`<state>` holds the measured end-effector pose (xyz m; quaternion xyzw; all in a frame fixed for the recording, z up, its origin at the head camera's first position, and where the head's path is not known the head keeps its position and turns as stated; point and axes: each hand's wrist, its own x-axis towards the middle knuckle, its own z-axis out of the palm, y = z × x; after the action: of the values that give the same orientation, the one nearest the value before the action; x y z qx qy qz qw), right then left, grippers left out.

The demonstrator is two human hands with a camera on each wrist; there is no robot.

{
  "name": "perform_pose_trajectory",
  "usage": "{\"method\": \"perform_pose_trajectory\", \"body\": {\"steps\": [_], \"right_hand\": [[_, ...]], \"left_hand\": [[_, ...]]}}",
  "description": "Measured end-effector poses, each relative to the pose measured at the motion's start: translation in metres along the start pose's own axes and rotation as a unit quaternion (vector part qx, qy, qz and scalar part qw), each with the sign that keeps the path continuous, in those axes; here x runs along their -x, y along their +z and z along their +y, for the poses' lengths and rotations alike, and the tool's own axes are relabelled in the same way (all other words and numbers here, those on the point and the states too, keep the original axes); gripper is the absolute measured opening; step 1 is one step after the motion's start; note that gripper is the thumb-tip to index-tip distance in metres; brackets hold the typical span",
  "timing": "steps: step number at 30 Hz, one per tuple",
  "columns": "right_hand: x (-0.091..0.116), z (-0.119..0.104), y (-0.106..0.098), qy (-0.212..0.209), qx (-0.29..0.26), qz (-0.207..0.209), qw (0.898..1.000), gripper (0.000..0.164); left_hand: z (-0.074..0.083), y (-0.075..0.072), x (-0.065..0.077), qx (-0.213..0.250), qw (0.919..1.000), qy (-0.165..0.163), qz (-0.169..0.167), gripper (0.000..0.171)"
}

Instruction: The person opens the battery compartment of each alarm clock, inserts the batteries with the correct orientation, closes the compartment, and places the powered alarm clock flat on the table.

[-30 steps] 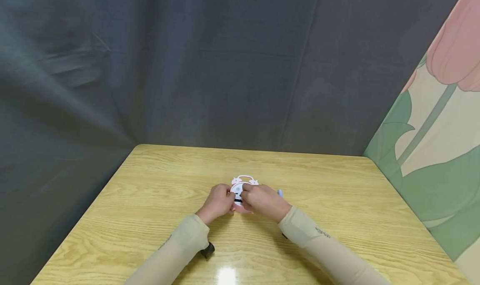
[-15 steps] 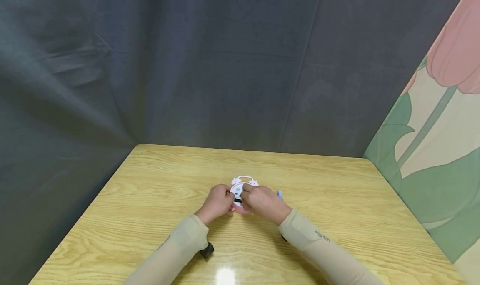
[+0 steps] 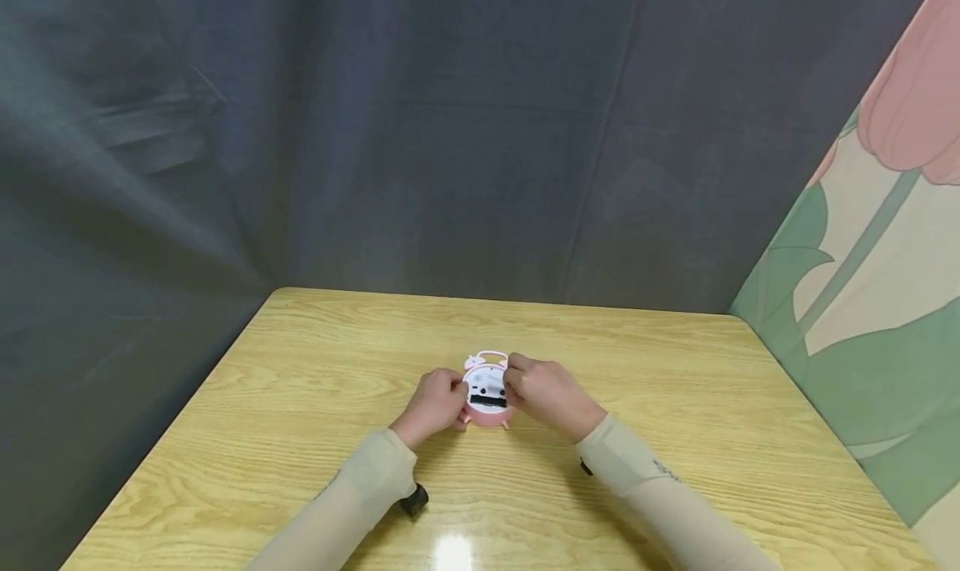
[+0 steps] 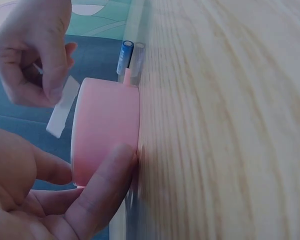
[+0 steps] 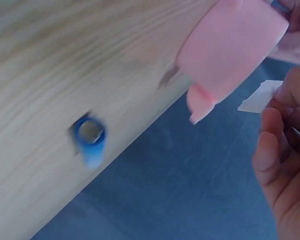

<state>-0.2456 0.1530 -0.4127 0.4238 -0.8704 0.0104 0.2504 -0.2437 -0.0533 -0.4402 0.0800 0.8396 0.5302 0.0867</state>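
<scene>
A pink alarm clock (image 3: 487, 379) with a white back and twin bells lies back side up on the table. An uncovered dark battery slot (image 3: 488, 402) crosses its back. With thumb and fingers, my left hand (image 3: 435, 406) grips the clock's left side; the left wrist view shows the fingers around its pink rim. My right hand (image 3: 551, 396) pinches a thin white battery cover (image 4: 63, 107), held apart from the clock just beyond its right edge. In the right wrist view, a blue battery (image 5: 92, 142) stands upright on the table. The right hand hides it in the head view.
The wooden table (image 3: 337, 346) carries the clock and battery near its middle. Dark curtain (image 3: 450, 137) hangs behind and to the left. A flower-patterned wall covering (image 3: 885, 304) borders the right side.
My right hand has moved right, off the clock's back, with the white cover in its fingers. More of the dark battery slot shows. My left hand stays on the clock.
</scene>
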Motion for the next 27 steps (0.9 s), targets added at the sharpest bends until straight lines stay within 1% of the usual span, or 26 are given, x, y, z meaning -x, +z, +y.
{"method": "perform_pose_trajectory", "body": {"steps": [6,10,15,20,27], "right_hand": [[0.012,0.017,0.000,0.012,0.011,0.019,1.000,0.023],[0.020,0.026,0.000,0.020,0.022,0.020,0.999,0.024],[0.030,0.036,-0.002,0.036,0.032,0.002,0.999,0.026],[0.043,0.048,-0.001,0.053,0.040,-0.017,0.998,0.023],[0.060,0.064,0.005,0.076,0.050,-0.025,0.996,0.024]], "left_hand": [[0.001,-0.001,0.000,-0.002,1.0000,-0.004,-0.005,0.022],[0.001,-0.001,-0.001,-0.005,1.0000,-0.002,-0.006,0.022],[0.002,-0.001,0.000,-0.003,1.0000,-0.004,-0.005,0.022],[0.003,0.000,0.000,0.000,0.9999,-0.007,-0.008,0.022],[0.003,0.001,0.000,0.003,0.9999,-0.016,-0.006,0.023]]}}
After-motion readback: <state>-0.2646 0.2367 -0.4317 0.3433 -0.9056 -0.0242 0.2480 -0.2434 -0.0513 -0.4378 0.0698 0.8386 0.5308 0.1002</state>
